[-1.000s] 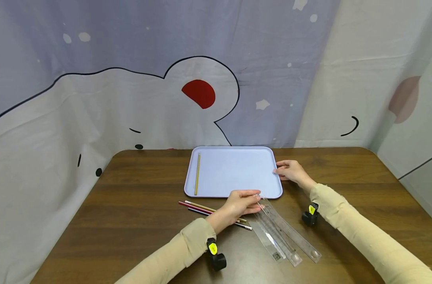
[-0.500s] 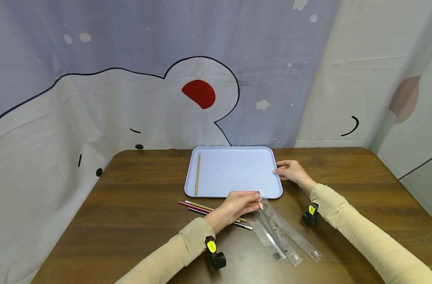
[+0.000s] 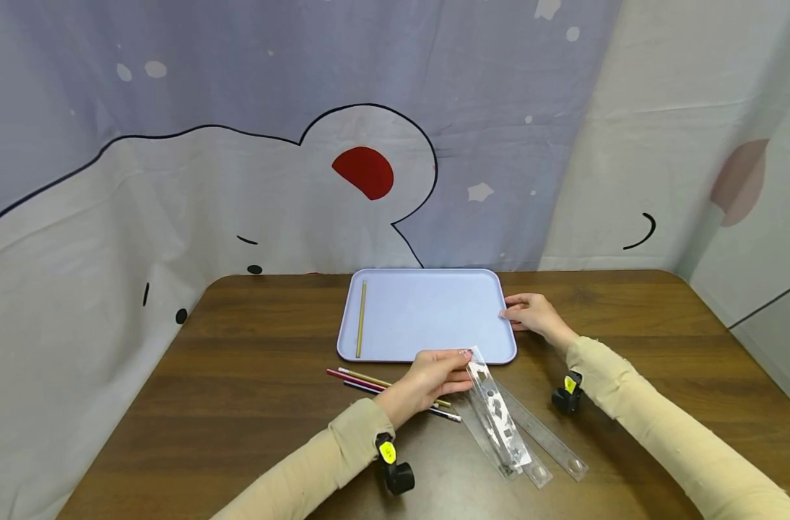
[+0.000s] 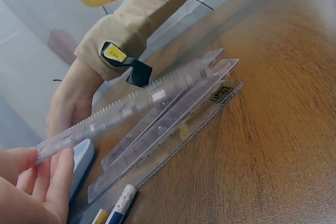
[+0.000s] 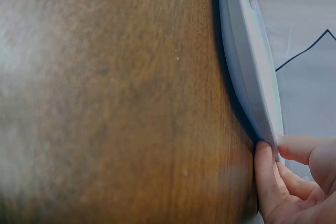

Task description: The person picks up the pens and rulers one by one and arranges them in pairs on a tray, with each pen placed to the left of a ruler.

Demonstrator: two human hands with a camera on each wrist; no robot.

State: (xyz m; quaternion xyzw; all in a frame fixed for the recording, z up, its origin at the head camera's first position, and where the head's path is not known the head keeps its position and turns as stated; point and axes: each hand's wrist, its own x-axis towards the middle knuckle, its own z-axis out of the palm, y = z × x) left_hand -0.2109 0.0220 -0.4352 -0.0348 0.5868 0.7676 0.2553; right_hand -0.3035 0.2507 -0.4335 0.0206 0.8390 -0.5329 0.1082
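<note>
My left hand (image 3: 430, 377) pinches the far end of a clear plastic ruler (image 3: 497, 410) between thumb and fingers. In the left wrist view that ruler (image 4: 123, 107) is tilted up above three other clear rulers (image 4: 168, 121), which lie fanned and overlapping on the table. My right hand (image 3: 536, 318) holds the right rim of a pale lilac tray (image 3: 434, 314). The right wrist view has the thumb on top of the tray's rim (image 5: 257, 77) and a finger against its outer side. A gold pencil (image 3: 361, 318) lies along the tray's left side.
Several pencils (image 3: 352, 379) lie in a loose bundle on the wooden table (image 3: 252, 404), partly hidden under my left hand and wrist. A patterned curtain (image 3: 239, 195) hangs behind the table's far edge.
The top ruler has come up off the others in my left hand and turned, its cut-out shapes now showing. My right hand and the tray have not moved.
</note>
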